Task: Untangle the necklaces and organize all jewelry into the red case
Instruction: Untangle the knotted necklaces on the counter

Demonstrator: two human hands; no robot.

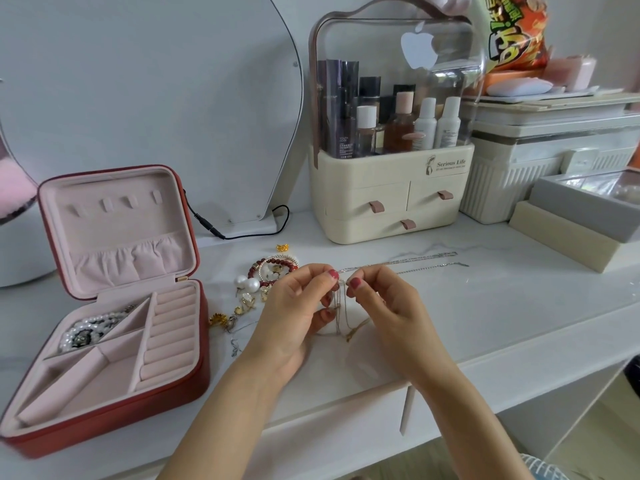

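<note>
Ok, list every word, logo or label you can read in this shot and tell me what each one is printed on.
"Serious Life": on the cream cosmetics organizer, with a smaller line beneath too small to read.
"YOUTH CODE": on the dark purple box inside it, though small; the text below is unreadable.
Apple logo, no words: on the organizer's clear cover.
Large stylised characters on the orange snack bag: illegible.
Labels on the white bottles: too small.
</note>
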